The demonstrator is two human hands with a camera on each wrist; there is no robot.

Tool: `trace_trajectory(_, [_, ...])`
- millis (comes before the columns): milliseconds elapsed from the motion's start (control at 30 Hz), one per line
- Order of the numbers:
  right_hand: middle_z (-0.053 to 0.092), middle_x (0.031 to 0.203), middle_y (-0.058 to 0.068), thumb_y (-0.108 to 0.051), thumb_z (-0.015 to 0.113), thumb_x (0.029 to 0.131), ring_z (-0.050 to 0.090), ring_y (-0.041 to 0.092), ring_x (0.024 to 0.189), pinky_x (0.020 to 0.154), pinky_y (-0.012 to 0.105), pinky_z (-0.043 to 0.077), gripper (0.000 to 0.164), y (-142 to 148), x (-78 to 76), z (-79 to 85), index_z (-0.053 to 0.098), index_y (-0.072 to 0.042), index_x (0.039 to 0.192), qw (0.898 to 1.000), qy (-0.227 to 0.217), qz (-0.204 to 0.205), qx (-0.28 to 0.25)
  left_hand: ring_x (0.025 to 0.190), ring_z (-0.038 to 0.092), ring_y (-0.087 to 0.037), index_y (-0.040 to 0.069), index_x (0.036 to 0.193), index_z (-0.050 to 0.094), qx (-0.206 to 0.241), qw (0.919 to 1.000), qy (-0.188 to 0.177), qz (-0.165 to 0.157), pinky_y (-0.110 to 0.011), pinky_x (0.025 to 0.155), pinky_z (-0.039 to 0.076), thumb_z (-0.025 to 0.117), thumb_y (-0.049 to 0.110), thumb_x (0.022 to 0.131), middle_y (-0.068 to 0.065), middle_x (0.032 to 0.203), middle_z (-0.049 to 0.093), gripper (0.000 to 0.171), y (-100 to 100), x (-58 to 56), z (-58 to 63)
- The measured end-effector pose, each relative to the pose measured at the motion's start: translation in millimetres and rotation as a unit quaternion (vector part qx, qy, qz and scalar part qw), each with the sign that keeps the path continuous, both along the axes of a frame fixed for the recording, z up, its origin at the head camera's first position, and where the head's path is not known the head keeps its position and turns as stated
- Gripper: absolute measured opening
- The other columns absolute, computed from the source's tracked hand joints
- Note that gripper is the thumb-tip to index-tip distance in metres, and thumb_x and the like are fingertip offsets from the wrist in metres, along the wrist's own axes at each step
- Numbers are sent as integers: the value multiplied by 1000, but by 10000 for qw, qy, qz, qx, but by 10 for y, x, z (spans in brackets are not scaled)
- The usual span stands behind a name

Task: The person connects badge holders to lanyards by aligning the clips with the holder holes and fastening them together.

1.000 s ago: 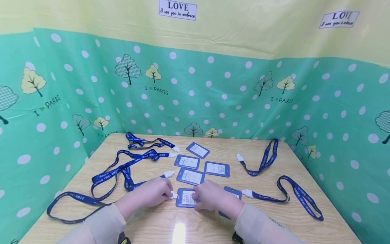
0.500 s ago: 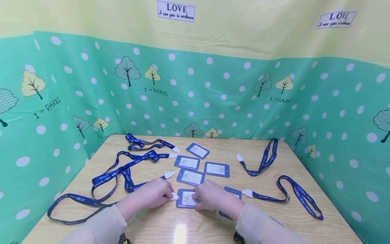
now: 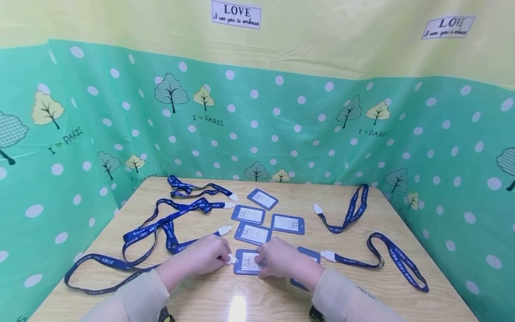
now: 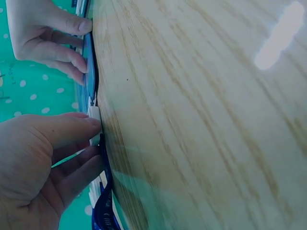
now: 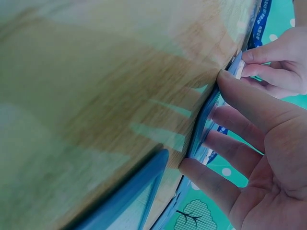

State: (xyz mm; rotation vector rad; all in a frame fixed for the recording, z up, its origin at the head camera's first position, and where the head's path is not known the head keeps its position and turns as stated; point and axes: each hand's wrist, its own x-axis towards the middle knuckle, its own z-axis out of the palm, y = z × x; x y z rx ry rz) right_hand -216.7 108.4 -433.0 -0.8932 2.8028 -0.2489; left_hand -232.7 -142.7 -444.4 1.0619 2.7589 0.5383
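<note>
My left hand (image 3: 209, 252) pinches the white clip (image 4: 94, 125) of a blue lanyard between thumb and fingers, low over the table. The clip's tip meets the slotted left end of a blue ID badge holder (image 3: 246, 264); whether it is hooked through the slot I cannot tell. Gripping that holder's right part is my right hand (image 3: 277, 258), thumb on the near long edge and fingertips on the far one in the right wrist view. Its fingers cover part of the printed card. The lanyard's strap (image 4: 104, 208) trails away below my left fingers.
Several more blue badge holders lie beyond, one of them (image 3: 252, 233) nearest. Another holder (image 3: 309, 253) is partly under my right wrist. Loose lanyards spread on the left (image 3: 161, 221), and two more (image 3: 396, 257) lie on the right. A green polka-dot curtain (image 3: 257, 125) encloses the wooden table (image 3: 201, 295).
Both hands keep their hold on the clip and the badge holder at nearly the same spot. The head view has shifted very slightly.
</note>
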Motion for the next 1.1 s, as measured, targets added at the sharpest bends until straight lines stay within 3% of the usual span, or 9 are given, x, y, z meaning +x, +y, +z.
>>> trace_trajectory(233, [74, 112, -5, -37, 90, 76, 63, 4, 86, 89, 28, 57, 42, 0, 0, 18, 78, -24, 114, 10000, 9, 21, 15, 96, 69, -12, 19, 95, 82, -7, 9999, 88, 78, -29, 85, 59, 82, 10, 84, 5, 102, 72, 14, 8, 13, -16])
trace_trajectory(567, [72, 123, -2, -38, 89, 77, 67, 19, 113, 97, 32, 54, 41, 1, 9, 9, 79, -25, 114, 9999, 108, 51, 71, 97, 68, -12, 19, 95, 82, -38, 9999, 87, 70, -29, 86, 59, 82, 9, 85, 5, 103, 72, 14, 17, 11, -10])
trace_trajectory(1100, [71, 124, -1, -38, 90, 76, 65, 22, 118, 99, 34, 54, 40, 0, 1, -5, 79, -26, 113, 9999, 98, -12, 65, 97, 68, -11, 19, 95, 82, -60, 9999, 114, 35, -29, 87, 58, 82, 11, 85, 6, 103, 72, 13, 17, 0, -26])
